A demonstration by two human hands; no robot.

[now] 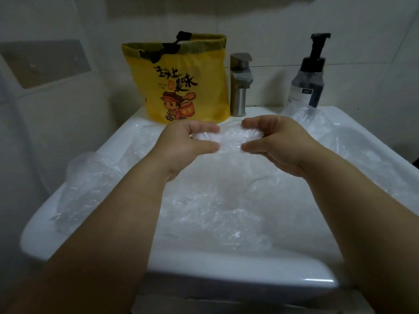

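A clear crinkled plastic bag [229, 141] hangs over a white washbasin [140, 236]. My left hand [188, 146] pinches its top edge between thumb and fingers on the left side. My right hand [274, 141] pinches the same edge on the right side. The bag's lower part [226, 200] droops into the basin, and what is inside it cannot be made out. More clear plastic film [86, 184] lies over the basin's left rim.
A yellow printed carrier bag [183, 80] stands at the basin's back edge. A metal tap [240, 85] is right of it, and a pump soap bottle [308, 75] stands at the back right. Tiled walls close in behind and on the left.
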